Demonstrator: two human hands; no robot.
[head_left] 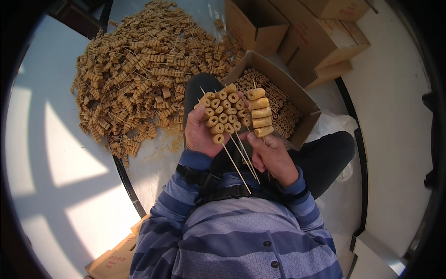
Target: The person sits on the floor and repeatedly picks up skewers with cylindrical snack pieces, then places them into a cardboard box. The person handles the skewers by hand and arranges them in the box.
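My left hand (204,132) is closed round a bundle of skewers (223,110) threaded with short, hollow, golden-brown rolls. Several thin sticks from the bundle point down toward my lap. In my right hand (275,156) a single skewer (260,113) is pinched near its lower end, with a column of rolls on it. This skewer stands just right of the bundle, its rolls seen from the side. Behind both hands sits an open cardboard box (304,101), in which many more such skewers lie packed with their round ends up.
A large heap of loose skewers (139,69) covers the floor at the far left. Several cardboard boxes (320,42) stand at the back right, and another piece of cardboard (111,255) lies at lower left. Clear plastic sheeting (337,122) lies beside my right knee.
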